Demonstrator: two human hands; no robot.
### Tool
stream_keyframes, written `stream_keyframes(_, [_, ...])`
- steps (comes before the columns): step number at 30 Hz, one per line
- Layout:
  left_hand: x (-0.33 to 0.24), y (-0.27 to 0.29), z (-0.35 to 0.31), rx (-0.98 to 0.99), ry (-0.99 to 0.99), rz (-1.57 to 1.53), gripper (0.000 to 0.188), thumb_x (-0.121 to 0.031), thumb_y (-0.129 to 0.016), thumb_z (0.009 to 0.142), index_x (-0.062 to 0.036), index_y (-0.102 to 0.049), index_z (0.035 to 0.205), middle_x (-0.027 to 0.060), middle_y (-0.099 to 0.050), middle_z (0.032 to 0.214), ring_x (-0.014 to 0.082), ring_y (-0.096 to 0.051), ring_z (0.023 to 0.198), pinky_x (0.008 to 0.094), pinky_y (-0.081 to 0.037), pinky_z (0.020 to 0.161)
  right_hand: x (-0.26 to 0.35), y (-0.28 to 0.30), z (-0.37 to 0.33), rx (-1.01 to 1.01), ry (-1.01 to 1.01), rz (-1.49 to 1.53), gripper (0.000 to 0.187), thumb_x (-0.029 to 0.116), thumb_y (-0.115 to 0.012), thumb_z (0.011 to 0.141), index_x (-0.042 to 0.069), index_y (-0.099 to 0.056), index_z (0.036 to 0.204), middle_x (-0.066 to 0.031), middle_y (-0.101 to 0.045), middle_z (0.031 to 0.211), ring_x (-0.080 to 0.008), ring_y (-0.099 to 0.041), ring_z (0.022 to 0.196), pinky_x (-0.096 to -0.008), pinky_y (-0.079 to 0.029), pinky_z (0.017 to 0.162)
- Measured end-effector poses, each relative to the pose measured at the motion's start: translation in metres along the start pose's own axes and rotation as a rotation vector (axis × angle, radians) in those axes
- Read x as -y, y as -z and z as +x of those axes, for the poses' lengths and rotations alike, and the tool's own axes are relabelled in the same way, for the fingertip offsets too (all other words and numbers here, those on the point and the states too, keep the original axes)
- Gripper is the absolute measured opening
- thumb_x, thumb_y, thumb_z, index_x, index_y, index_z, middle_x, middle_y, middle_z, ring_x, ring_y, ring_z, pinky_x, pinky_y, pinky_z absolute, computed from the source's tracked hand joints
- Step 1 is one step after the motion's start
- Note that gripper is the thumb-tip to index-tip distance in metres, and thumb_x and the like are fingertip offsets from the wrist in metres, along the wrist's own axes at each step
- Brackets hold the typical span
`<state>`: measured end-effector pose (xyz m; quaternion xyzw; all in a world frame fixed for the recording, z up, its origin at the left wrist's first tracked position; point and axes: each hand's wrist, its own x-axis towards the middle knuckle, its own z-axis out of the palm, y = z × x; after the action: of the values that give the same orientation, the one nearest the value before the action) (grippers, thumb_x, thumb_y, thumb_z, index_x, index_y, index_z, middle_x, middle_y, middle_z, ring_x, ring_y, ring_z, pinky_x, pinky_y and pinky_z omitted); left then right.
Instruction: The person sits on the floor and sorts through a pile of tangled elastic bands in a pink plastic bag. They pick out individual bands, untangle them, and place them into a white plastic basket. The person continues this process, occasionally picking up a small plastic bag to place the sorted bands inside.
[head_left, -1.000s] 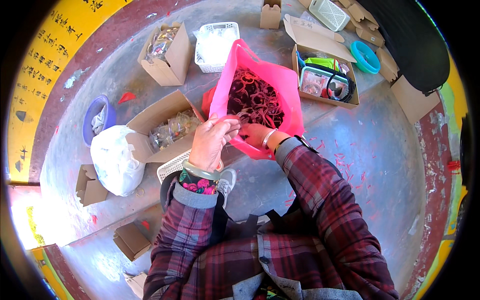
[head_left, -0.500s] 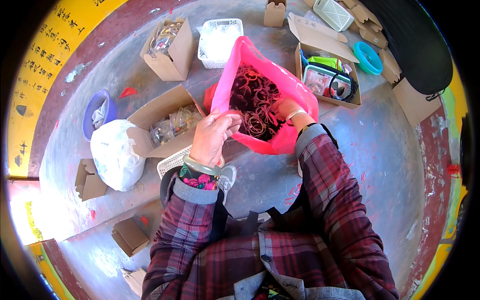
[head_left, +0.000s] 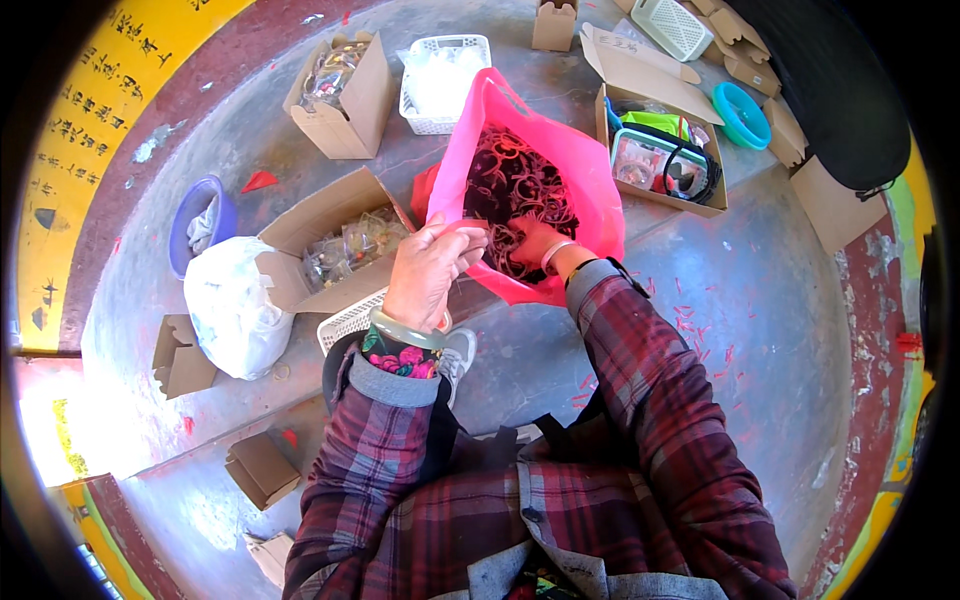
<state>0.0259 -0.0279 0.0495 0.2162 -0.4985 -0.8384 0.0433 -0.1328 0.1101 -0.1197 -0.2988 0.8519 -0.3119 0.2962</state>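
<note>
Centrally, a bright pink bag (head_left: 583, 165) stands with its mouth spread toward the viewer, just ahead of the wearer; whether its base rests on the floor (head_left: 770, 290) cannot be determined. Its content is a mass of thin, dark reddish loops (head_left: 508, 180), tangled together.

The left hand (head_left: 428, 270), with a pale bangle (head_left: 405, 332) at the wrist, is at the near left edge of the bag. Its grip is narrow — thumb and fingers pinched on the rim. The right hand (head_left: 538, 243), wearing a silver-coloured bangle (head_left: 556, 256), reaches inside over the near edge, fingers among the loops. The state of that grip cannot be told, as the fingertips are hidden; nor can it be told whether any loop is held.

Left of the bag lies a cardboard box (head_left: 350, 291) containing clear packets (head_left: 352, 245), with a white plastic sack (head_left: 235, 315) beside it. Beyond these sits a purple basin (head_left: 181, 232) holding a grey cloth (head_left: 202, 228). A white basket (head_left: 430, 126) stands beyond the bag, to its left. To the right, a second carton (head_left: 690, 205) holds a clear case (head_left: 645, 163) — a turquoise basin (head_left: 741, 118) is near it. Red scraps (head_left: 690, 326) litter the floor at right.
</note>
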Motion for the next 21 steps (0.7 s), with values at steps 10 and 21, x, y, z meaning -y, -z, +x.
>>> stream_keyframes(10, [0.002,-0.001,0.002,0.002,-0.002,0.001,0.021,-0.01,-0.05,0.087,0.006,-0.057,0.098,0.0139,-0.061,0.097,0.0209,-0.059,0.093,0.0322,-0.046,0.084,0.014,0.044,-0.006,0.056,-0.109,0.49,0.022,0.003,-0.064,0.067,0.004,-0.063,0.09,-0.0055,-0.063,0.076,-0.0152,-0.058,0.062,-0.0285,-0.048,0.056])
stream_keyframes(21, [0.001,-0.004,0.002,-0.003,-0.01,0.006,0.022,-0.01,-0.05,0.087,0.0065,-0.055,0.101,0.014,-0.061,0.098,0.0214,-0.058,0.094,0.0324,-0.046,0.085,0.017,0.06,-0.014,-0.087,-0.158,0.673,0.028,-0.011,-0.048,0.064,0.001,-0.064,0.084,-0.0033,-0.061,0.078,-0.0126,-0.054,0.069,-0.0232,-0.043,0.063])
